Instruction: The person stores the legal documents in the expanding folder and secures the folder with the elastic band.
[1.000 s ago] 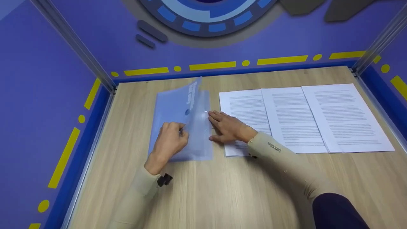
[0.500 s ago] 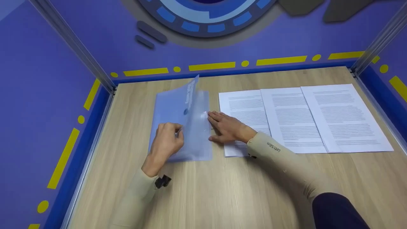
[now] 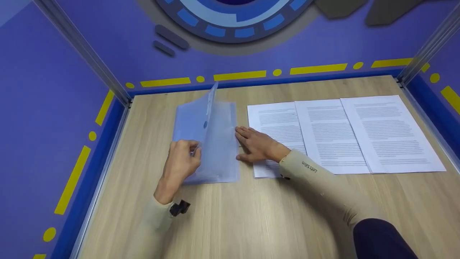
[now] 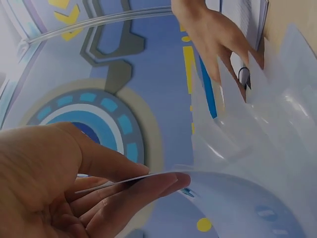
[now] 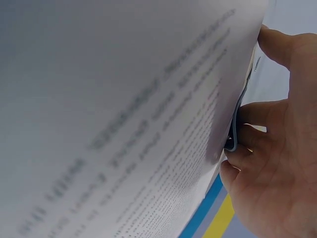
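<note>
A clear bluish plastic document folder (image 3: 222, 151) with a snap button lies on the left half of the table. My left hand (image 3: 181, 160) pinches the edge of its lifted flap (image 3: 207, 111), which stands steeply up and is seen almost edge-on. In the left wrist view, thumb and fingers of the left hand (image 4: 64, 173) hold the thin plastic flap (image 4: 233, 193) between them. My right hand (image 3: 257, 144) lies with fingers extended at the folder's right edge, its palm over the leftmost printed sheets (image 3: 278, 118). Those sheets (image 5: 124, 99) fill much of the right wrist view, beside the hand (image 5: 277, 144).
Two more printed stacks, a middle one (image 3: 330, 133) and a right one (image 3: 388, 126), overlap beside the first. The wooden table (image 3: 237, 219) is bounded by a blue back wall (image 3: 230, 61) and a left side panel (image 3: 43, 126).
My left hand has drawn the flap leftward and toward me, so it now stands steeper and uncovers more of the folder's right side. The right hand has stayed in place.
</note>
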Motion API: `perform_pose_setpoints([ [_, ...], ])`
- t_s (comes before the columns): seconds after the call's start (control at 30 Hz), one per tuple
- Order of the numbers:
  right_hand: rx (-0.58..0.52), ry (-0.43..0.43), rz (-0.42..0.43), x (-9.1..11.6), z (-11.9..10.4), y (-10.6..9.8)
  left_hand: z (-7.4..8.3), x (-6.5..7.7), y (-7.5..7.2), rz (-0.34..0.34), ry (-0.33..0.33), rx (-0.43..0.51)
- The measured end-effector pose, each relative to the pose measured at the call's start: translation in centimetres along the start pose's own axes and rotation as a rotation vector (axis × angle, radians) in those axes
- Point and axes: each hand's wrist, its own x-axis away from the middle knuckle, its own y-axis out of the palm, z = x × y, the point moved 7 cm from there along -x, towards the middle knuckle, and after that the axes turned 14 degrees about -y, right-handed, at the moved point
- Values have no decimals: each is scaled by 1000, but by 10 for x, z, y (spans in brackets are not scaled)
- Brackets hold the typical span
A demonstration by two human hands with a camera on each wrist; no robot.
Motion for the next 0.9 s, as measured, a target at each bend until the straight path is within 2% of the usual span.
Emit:
perform_pose_setpoints([
  [0.33,-18,19,-11,2,0,0,-11,-1,-18,23,-58,92],
  [0.6,-6,22,-15,2,0,1,-23,-1,-35,68,-101,147],
  [0.8,-14,24,-20,1,1,2,-30,0,-40,96,-138,205],
  [0.9,-19,24,-19,0,2,2,-32,1,-40,109,-136,224],
])
